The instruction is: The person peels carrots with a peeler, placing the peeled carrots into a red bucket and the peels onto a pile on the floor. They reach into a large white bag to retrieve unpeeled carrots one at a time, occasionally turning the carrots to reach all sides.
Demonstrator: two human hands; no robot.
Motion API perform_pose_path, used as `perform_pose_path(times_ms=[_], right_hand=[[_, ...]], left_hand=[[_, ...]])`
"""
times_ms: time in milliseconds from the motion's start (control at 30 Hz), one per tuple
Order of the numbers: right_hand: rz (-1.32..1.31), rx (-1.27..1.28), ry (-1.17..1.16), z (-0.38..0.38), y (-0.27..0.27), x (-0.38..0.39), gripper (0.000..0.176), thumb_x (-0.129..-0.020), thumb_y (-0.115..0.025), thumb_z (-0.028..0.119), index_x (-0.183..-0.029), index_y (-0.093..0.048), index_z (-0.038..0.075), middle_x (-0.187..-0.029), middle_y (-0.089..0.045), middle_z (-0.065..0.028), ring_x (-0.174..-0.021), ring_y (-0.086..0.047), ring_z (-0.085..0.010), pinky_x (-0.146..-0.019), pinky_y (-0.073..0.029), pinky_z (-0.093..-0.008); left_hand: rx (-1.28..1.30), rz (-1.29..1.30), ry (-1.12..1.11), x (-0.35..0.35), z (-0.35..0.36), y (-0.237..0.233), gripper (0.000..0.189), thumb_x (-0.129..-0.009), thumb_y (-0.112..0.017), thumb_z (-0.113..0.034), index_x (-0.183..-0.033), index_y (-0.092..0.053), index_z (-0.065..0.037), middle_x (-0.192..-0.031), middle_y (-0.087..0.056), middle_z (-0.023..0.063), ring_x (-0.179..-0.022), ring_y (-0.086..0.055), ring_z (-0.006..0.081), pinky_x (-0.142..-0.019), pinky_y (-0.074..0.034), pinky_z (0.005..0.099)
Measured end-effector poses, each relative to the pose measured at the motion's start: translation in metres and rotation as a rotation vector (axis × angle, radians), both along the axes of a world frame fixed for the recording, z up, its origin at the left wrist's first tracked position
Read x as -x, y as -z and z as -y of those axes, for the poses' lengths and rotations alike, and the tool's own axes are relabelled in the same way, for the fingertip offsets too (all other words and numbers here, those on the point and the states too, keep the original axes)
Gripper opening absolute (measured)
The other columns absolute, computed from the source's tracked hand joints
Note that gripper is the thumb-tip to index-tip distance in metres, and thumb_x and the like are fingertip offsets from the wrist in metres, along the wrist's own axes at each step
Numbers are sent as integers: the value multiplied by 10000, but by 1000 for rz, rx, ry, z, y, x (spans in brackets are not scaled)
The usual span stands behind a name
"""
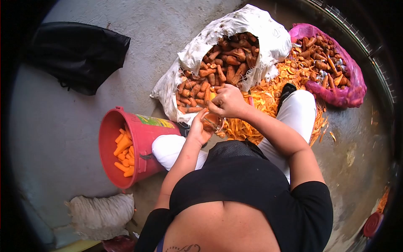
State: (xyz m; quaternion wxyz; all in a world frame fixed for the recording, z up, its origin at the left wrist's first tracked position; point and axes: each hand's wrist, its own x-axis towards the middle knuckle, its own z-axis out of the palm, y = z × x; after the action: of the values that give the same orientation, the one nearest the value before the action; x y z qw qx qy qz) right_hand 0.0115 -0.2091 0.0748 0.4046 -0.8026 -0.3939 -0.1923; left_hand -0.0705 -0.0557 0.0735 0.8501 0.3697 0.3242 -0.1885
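Left hand: the left hand sits low over the lap, palm up, fingers curled round a carrot and clamped on it.
Carrot: it is held between the two hands, just in front of the knees, above the peelings. Only its stubby, brownish end shows, and the rest is buried in the palm.
Right hand: the right hand is right on top of the carrot, knuckles to the camera, fingers bunched and curled down tight. Whatever they grip is hidden under the hand, and no blade or peeler can be made out.
White sack: a white sack lies open just beyond the hands, stuffed with unpeeled carrots. Its far side is folded over.
Pink mesh bag: a pink mesh bag to the right holds more dirty carrots and runs off into the dark rim of the lens.
Peelings: an orange heap of peelings spreads between the sacks and the white trouser legs, partly covered by the right knee.
Red bucket: a red bucket is tipped toward the camera by the left knee, with clean orange pieces inside. Its label is too small to read.
Edges: a black bag lies at upper left, a white cloth bundle at lower left, and a red lid at lower right, blurred and half lost in the vignette.
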Motion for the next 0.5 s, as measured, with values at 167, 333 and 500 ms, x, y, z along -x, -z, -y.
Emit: perform_pose_path(times_ms=[167,333,500], right_hand=[[-3,32,-4,6,-1,-12,272,-699,-617,238,-465,-581,105,-477,-516,-63,-492,-506,-245,-537,-401,-346],[-94,162,205,19,24,-60,360,-829,-557,295,-499,-644,181,-421,-509,1,-426,-486,-138,-571,-442,-320],[103,241,694,56,28,-97,489,-894,-493,359,-458,-557,147,-394,-467,4,-413,-467,-129,-604,-423,-323]], left_hand=[[-22,71,38,-4,3,-1,310,-967,-401,-310,-1109,-520,-61,-992,-622,99,-896,-629,235,-742,-536,380],[-186,106,159,1,6,-6,364,-973,-406,-339,-1150,-507,-37,-909,-628,129,-763,-643,208,-587,-503,295],[-108,93,201,5,4,-10,412,-968,-426,-384,-1172,-504,-35,-915,-627,147,-733,-627,205,-598,-506,300]])
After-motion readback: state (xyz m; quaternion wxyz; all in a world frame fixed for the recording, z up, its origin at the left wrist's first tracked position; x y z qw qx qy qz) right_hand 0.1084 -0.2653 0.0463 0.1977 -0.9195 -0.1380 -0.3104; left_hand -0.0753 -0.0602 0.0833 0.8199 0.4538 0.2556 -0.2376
